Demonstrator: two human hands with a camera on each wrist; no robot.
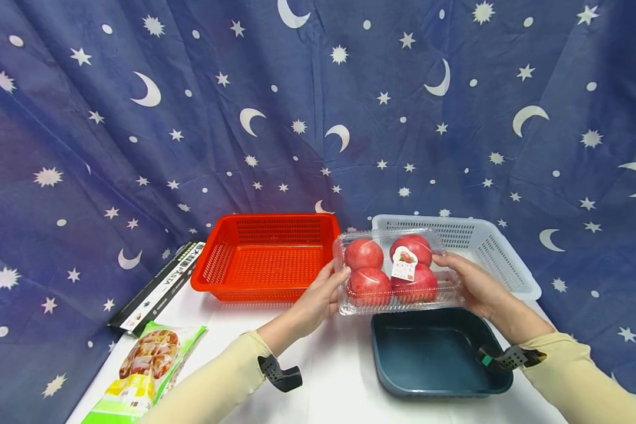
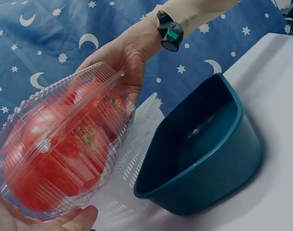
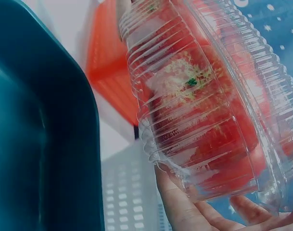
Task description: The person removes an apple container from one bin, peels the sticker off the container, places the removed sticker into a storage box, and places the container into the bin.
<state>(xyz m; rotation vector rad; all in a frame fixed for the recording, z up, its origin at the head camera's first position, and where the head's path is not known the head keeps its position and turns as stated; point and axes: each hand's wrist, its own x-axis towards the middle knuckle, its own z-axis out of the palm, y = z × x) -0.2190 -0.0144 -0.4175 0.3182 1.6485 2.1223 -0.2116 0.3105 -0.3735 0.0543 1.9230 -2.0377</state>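
Observation:
Both hands hold up a clear plastic clamshell box (image 1: 447,282) of several round red fruits (image 1: 368,282), with a white label (image 1: 404,265) on its lid. My left hand (image 1: 318,297) grips the left end, thumb over the top edge. The right hand (image 1: 479,288) grips the opposite end. In the right wrist view, fingers (image 3: 177,202) curl beneath the box, and a fruit (image 3: 199,106) shows a yellowish, green-centred stem end through the ribbed plastic. A dark teal basin (image 1: 434,353) stands on the table just below and in front of the box.
Behind the box are a red basket (image 1: 275,265) at left and a white basket (image 1: 500,253) at right. A long black pasta box (image 1: 161,288) and a green sausage packet (image 1: 148,365) lie on the left. A blue starry curtain (image 1: 297,118) hangs behind the white table (image 1: 328,377).

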